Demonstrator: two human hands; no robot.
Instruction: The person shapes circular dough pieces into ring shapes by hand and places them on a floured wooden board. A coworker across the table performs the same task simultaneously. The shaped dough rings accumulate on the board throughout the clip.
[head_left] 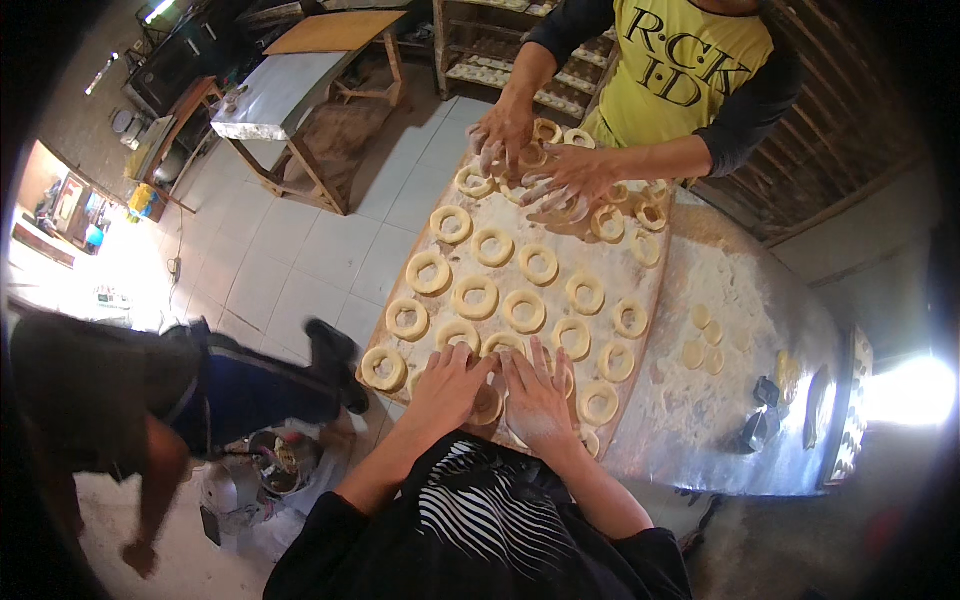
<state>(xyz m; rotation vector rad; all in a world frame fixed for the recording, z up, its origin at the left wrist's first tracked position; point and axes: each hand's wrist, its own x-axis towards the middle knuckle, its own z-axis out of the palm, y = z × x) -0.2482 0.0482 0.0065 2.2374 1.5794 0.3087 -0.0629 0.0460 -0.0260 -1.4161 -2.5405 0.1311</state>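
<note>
Raw dough rings lie in rows on a floured wooden board. Over the near end of the board, my left hand rests with its fingers pointing forward. My right hand is beside it, fingers spread, its fingertips close to the left ones. A dough ring shows between my two hands, and another dough ring lies just beyond the fingertips. Whether my fingers press on the dough is partly hidden by the hands. Neither hand lifts anything.
Across the board, a co-worker in a yellow-fronted shirt has both hands on the far rings. Flat dough rounds lie on the floured metal table at right. Another person is at left. A second table stands behind.
</note>
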